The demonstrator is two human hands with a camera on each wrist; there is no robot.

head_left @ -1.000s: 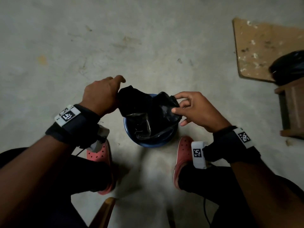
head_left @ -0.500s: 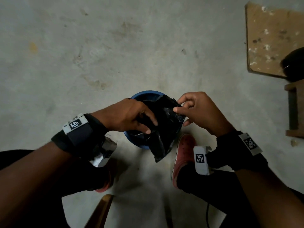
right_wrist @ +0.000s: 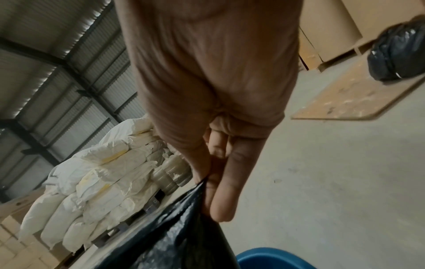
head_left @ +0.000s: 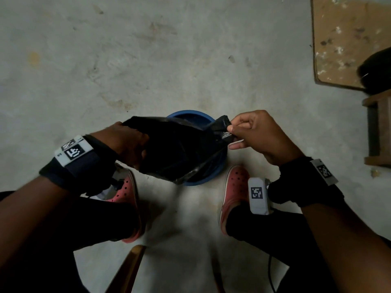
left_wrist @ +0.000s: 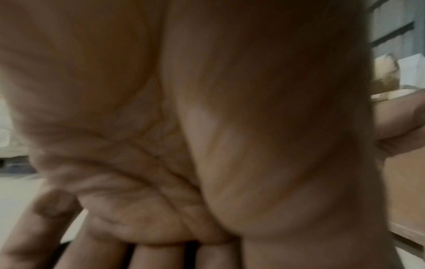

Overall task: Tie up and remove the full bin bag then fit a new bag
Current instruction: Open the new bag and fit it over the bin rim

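A blue bin (head_left: 198, 118) stands on the floor between my feet, and its rim also shows in the right wrist view (right_wrist: 264, 258). A black bin bag (head_left: 179, 153) is stretched above the bin, its lower part hanging into it. My left hand (head_left: 135, 144) grips the bag's left edge, thumb outside and fingers hidden in the plastic; the left wrist view is mostly blurred palm (left_wrist: 161, 163). My right hand (head_left: 230, 134) pinches the bag's right corner between thumb and fingers (right_wrist: 207, 182), with black plastic (right_wrist: 179, 236) hanging below them.
A filled black bag (head_left: 374, 70) lies on a wooden board (head_left: 338, 39) at far right, next to a wooden stool (head_left: 378, 127). Red clogs (head_left: 127, 193) flank the bin. A wooden chair leg (head_left: 127, 269) is near me. White sacks (right_wrist: 103, 182) are stacked further off.
My left hand has moved from over the bin out to the left, pulling the bag wide. My right hand has lifted slightly and still pinches the bag's corner.
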